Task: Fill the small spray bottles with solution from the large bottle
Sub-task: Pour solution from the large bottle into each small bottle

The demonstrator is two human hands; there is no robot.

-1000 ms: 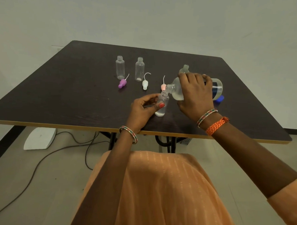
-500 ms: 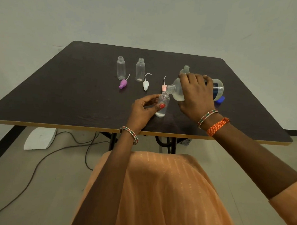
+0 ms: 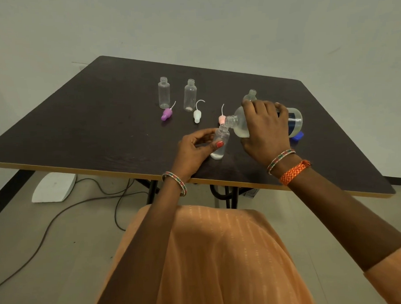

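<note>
Pour unchanged over last second: right hand (image 3: pixel 266 128) holds large bottle (image 3: pixel 242 124) tipped; left hand (image 3: pixel 196 146) pinches small bottle (image 3: pixel 220 144). Fill level apparently still low.

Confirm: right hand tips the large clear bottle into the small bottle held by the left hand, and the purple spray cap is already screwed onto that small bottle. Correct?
Not quite. The head view shows the purple spray cap lying loose on the dark table, not on the small clear plastic bottle, whose neck is open. The rest holds: the right hand tips the large clear bottle into it, and the left hand holds it.
</note>
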